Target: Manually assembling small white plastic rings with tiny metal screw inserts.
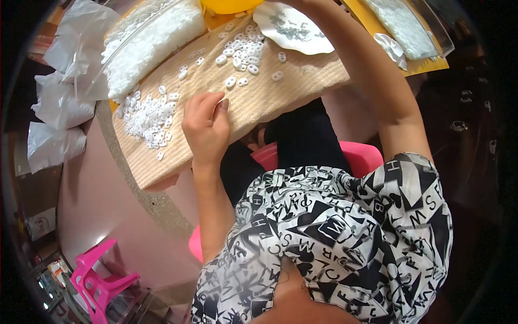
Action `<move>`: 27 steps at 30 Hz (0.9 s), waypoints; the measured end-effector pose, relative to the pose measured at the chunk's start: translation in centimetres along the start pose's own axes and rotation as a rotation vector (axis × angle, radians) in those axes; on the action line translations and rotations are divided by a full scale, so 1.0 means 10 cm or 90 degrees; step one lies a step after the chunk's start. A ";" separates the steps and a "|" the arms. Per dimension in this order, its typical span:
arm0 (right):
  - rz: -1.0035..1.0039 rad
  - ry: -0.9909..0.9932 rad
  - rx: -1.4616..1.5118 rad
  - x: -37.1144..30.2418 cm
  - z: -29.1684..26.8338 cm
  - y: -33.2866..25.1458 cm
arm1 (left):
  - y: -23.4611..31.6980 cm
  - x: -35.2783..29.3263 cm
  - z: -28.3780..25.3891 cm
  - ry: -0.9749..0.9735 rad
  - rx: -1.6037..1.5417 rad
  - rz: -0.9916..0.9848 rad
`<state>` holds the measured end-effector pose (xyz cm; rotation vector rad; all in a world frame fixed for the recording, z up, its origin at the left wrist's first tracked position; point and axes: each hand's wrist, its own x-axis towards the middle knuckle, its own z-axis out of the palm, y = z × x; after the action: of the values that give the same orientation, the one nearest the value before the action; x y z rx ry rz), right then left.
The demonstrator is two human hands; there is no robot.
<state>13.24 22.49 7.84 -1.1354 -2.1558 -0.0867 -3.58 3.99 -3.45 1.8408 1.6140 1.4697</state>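
Note:
My left hand (206,127) is over the front of the cloth-covered board (294,89), its fingers pinched together. A speck of white shows at its fingertips, too small to name. To its left lies a heap of small white oval plastic pieces with two holes (148,120). Beyond it is a looser group of similar white pieces (245,51). My right arm reaches forward past a white scalloped dish (318,46) holding small grey pieces (291,27). Only part of my right hand (302,2) shows at the upper edge, and its fingers are hidden.
A large clear bag of white pieces (156,48) lies at the back left, beside a yellow container (229,5). Another filled bag (402,27) sits at the right on a yellow surface. White plastic bags (56,146) and a pink stool (102,281) stand at the left.

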 end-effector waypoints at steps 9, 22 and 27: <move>0.172 -0.206 -0.030 -1.03 -0.33 0.94 | 0.08 0.30 0.39 -0.134 0.299 0.198; 0.091 -0.237 -0.113 -0.90 0.07 0.92 | 0.23 0.08 0.09 -0.031 -0.232 -0.140; 0.086 -0.288 -0.144 -0.84 0.14 0.82 | 0.21 -0.01 -0.07 0.018 -0.470 -0.246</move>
<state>21.82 22.17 -0.32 -1.5465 -2.5003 -0.0125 -2.97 2.88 -1.63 1.0409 1.1154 1.6046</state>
